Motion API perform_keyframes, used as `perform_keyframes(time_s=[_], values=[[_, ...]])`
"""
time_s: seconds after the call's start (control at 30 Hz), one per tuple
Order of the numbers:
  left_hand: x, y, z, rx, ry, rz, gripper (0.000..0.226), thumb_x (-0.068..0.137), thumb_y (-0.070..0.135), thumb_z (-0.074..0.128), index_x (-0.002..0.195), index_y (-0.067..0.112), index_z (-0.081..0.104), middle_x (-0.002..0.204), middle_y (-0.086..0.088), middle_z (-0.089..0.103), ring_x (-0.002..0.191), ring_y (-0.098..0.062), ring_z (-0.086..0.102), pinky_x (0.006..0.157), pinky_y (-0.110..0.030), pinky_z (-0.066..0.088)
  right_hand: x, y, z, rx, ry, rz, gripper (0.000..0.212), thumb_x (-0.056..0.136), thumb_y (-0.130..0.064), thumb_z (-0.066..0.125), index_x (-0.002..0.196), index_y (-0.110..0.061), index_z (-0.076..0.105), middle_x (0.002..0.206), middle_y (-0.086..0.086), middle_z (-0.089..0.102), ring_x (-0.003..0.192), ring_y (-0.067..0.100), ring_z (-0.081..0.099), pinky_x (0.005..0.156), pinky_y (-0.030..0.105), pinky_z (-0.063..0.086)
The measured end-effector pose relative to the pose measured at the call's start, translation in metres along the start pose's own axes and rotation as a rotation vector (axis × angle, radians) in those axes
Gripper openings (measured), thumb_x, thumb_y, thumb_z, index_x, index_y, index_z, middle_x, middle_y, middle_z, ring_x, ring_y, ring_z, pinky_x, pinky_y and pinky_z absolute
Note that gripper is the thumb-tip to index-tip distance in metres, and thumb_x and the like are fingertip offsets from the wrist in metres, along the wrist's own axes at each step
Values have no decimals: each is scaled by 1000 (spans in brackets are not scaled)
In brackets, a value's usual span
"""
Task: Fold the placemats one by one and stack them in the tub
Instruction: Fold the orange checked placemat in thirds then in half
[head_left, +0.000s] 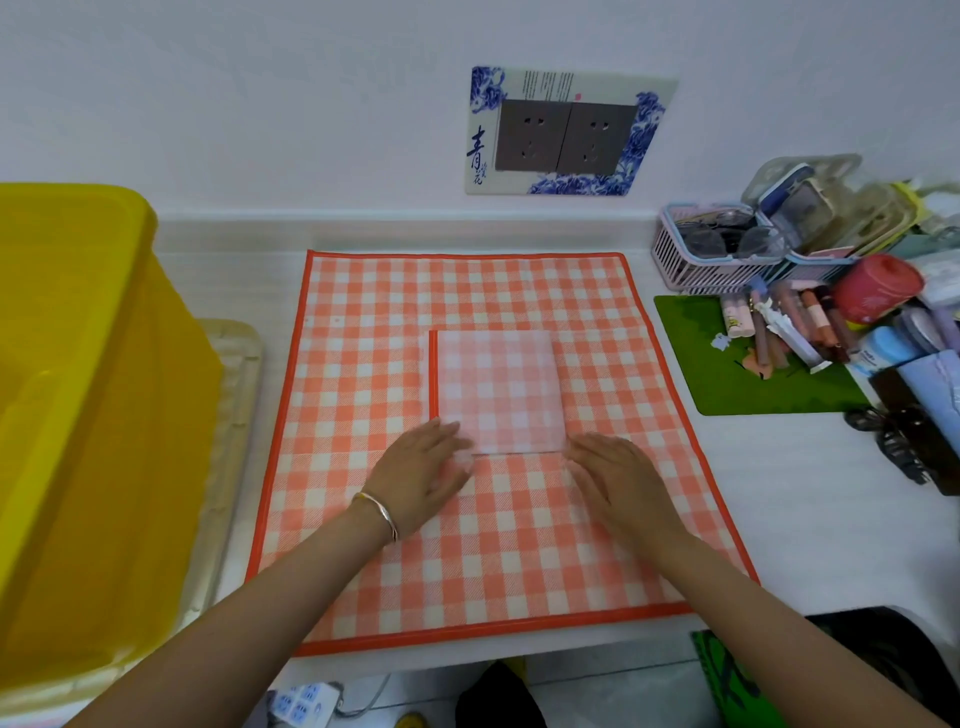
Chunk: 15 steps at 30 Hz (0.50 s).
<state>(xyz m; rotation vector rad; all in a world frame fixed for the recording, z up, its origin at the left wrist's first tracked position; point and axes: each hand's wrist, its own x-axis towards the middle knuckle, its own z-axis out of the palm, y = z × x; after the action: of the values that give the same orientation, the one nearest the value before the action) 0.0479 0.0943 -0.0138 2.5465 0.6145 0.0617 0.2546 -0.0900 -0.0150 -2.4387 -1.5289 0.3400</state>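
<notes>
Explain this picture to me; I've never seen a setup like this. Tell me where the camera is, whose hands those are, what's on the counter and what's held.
There is no machine here: a person works with bare hands, and the one camera sits on their head, looking forward and down. So the left hand and the right hand reach in from the bottom edge. On the white counter lies a large orange checked placemat, spread flat. On it lies a smaller folded placemat, paler side up. Both hands lie flat at its near corners, fingers straight; nothing is gripped. The yellow tub stands at the left on a pale tray. At the right are a pink basket and a green mat.
</notes>
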Motion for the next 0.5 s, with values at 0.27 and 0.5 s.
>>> perform_keyframes(time_s=[0.27, 0.5], values=[[46, 8, -28, -645, 241, -616, 63, 92, 31, 55, 144, 11, 25, 146, -10, 36, 130, -27, 40, 104, -37, 36, 62, -32, -26, 742, 53, 549, 38, 94, -26, 55, 130, -18, 45, 130, -1, 51, 104, 12, 51, 90, 31, 48], [61, 5, -47, -854, 149, -819, 49, 94, 24, 54, 137, 6, 39, 135, -13, 50, 118, -30, 52, 95, -35, 42, 87, -28, -22, 1024, -70, 707, 44, 90, -27, 61, 128, -7, 52, 124, 7, 60, 108, 24, 59, 97, 41, 48]])
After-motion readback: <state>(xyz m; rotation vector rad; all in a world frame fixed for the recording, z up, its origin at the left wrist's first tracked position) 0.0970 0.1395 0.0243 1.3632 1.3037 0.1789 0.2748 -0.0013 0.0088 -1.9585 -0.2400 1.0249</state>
